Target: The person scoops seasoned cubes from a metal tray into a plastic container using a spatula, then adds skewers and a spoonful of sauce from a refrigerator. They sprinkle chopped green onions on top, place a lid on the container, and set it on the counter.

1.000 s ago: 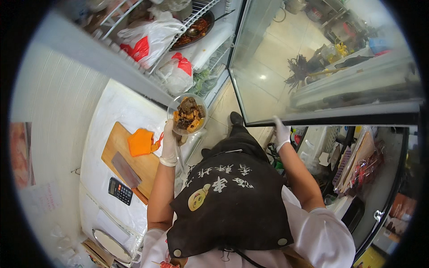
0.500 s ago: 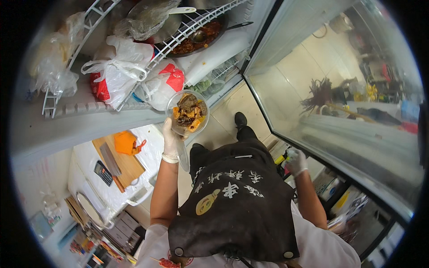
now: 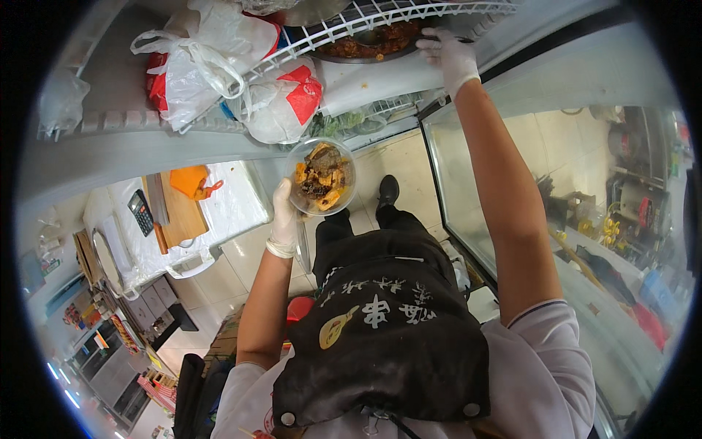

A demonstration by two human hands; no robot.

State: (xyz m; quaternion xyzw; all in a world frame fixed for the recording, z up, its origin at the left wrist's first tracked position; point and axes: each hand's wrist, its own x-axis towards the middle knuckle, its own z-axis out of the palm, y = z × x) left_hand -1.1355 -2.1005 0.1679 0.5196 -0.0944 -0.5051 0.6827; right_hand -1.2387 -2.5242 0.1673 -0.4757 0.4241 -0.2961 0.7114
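Observation:
My left hand (image 3: 284,212), in a pale glove, grips a clear round plastic tub (image 3: 349,179) by its side. Chunks of brown and orange food (image 3: 322,174) lie in the tub. Below it, beside the same hand, shows the edge of a clear lid (image 3: 302,247). My right hand (image 3: 452,58), also gloved, reaches into the fridge with its fingers stretched out and apart. It is at the right end of a dark pan of reddish-brown food (image 3: 365,48), partly hidden behind a white wire rack (image 3: 322,35). Whether the fingertips touch the pan cannot be made out.
White and red plastic bags (image 3: 281,102) fill the fridge's left side, with leafy greens (image 3: 347,123) lower down. The glass door (image 3: 497,183) stands open at right. At left, a white-covered table (image 3: 234,194) holds a cutting board (image 3: 183,219), knife (image 3: 157,201), orange cloth-like item (image 3: 191,181) and calculator (image 3: 140,212).
My right hand has risen from low by the door's edge up into the fridge beside the pan. My left hand still holds the tub, slightly further right. The view has shifted.

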